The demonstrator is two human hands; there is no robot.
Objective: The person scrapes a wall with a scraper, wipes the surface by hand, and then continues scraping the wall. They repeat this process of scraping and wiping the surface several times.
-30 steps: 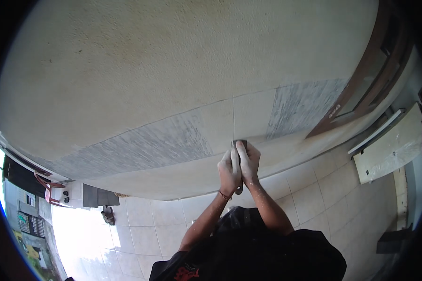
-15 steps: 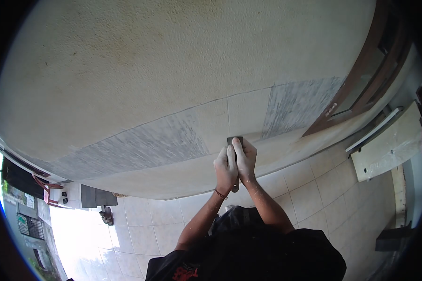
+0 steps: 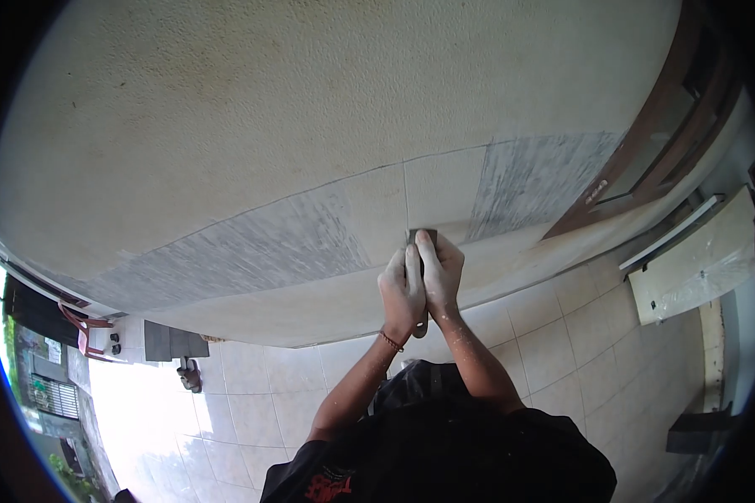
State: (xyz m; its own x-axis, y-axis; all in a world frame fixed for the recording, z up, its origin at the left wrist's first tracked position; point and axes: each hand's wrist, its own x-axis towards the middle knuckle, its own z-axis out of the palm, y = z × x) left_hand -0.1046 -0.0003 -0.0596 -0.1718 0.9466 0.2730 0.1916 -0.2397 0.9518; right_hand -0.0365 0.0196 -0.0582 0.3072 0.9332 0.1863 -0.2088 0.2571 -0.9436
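Observation:
Both my hands, dusted white, are closed together around a scraper (image 3: 421, 328), its handle end poking out below my palms. The dark blade shows at the fingertips, right at the pale wall (image 3: 252, 151). My left hand (image 3: 401, 289) wraps the handle from the left, a beaded bracelet on its wrist. On the other side, my right hand (image 3: 443, 272) grips with its thumb laid up along the blade. Around the blade is a smooth cream section of the wall, between a wide grey scored band (image 3: 260, 239) on the left and a second scored patch (image 3: 533, 180) on the right.
A thin drawn line runs along the top of the band. To the right stands a brown-framed door (image 3: 637, 163), with a plastic-wrapped panel (image 3: 696, 260) beyond it. Tiled floor (image 3: 252, 377) lies below. Sandals (image 3: 190, 375), a grey mat (image 3: 174, 342) and a red chair (image 3: 82, 329) are at left.
The wall and both hands sit slightly higher in view. The blade has edged up a little along the wall, and the two-handed grip is the same.

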